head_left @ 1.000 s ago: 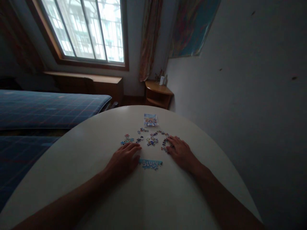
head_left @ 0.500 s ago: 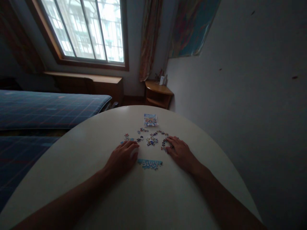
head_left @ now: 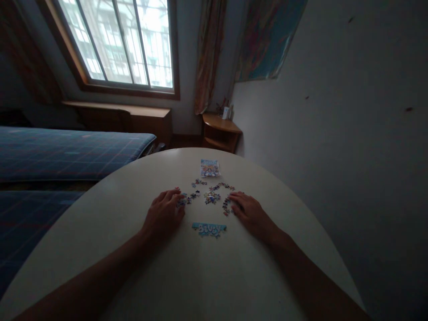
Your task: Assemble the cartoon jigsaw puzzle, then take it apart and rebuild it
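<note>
Loose jigsaw pieces (head_left: 211, 196) lie scattered on a round white table (head_left: 207, 276). A joined blue strip of pieces with white letters (head_left: 209, 229) sits nearer to me, between my hands. My left hand (head_left: 163, 212) rests palm down, its fingers stretched onto the left cluster of pieces (head_left: 183, 200). On the other side, my right hand (head_left: 249, 211) lies flat with fingertips touching the right cluster (head_left: 227, 206). Neither hand grips anything that I can see. A small reference picture (head_left: 209, 168) lies at the far side of the table.
A bed with a blue checked cover (head_left: 67, 151) stands left of the table. A wooden corner shelf (head_left: 220, 129) is behind it, under a curtain. The wall (head_left: 334, 111) runs close along the right. A barred window (head_left: 120, 44) lights the room.
My left hand has slid away from the lettered strip, up and left onto the left cluster of pieces. My right hand shifted slightly left and toward me.
</note>
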The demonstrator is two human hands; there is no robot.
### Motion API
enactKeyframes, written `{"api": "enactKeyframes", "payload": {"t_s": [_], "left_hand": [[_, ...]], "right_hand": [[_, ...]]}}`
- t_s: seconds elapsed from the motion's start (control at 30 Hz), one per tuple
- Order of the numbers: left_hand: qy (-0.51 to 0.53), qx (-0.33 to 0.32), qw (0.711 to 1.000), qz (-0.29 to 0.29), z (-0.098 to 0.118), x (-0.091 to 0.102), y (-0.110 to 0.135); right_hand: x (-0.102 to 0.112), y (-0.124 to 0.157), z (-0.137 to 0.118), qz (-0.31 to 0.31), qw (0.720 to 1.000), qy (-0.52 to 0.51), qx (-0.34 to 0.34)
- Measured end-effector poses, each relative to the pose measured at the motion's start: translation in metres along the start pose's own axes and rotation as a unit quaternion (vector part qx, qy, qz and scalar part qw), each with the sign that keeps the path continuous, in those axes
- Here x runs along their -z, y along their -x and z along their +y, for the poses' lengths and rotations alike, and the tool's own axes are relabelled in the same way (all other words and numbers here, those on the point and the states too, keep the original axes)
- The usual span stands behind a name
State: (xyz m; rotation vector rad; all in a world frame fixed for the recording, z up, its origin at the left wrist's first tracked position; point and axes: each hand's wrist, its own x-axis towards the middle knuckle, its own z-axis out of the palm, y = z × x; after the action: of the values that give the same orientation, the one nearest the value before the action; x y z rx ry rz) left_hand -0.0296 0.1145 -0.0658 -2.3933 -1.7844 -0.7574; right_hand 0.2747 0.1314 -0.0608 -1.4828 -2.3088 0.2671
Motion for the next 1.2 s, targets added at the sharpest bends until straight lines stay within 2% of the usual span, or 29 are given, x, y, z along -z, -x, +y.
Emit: {"api": "enactKeyframes", "payload": {"t_s": [0.13,0.3,0.5,0.87,1.2], "left_hand": [[0.000,0.022,1.000,0.004,-0.0024,-0.0003,-0.0011],[0.000,0.034,0.999,0.005,-0.0059,-0.0033,-0.0017],[-0.009,0.013,1.000,-0.019,-0.0060,-0.0053,-0.0025],[0.024,-0.065,0.998,0.000,-0.0052,-0.0032,-0.0044],[0.005,-0.058,0.998,-0.006,-0.0033,-0.0001,-0.0037]], "right_hand": [[-0.0018,-0.0001,0.0003,0.010,1.000,0.005,-0.008],[-0.0054,0.0008,0.0023,0.012,0.998,0.037,-0.050],[-0.0063,0.0020,0.0019,-0.004,0.997,0.042,-0.062],[-0.0053,0.0010,0.0004,-0.013,0.996,0.049,-0.069],[-0.0030,0.0009,-0.0019,0.006,0.997,0.036,-0.071]]}}
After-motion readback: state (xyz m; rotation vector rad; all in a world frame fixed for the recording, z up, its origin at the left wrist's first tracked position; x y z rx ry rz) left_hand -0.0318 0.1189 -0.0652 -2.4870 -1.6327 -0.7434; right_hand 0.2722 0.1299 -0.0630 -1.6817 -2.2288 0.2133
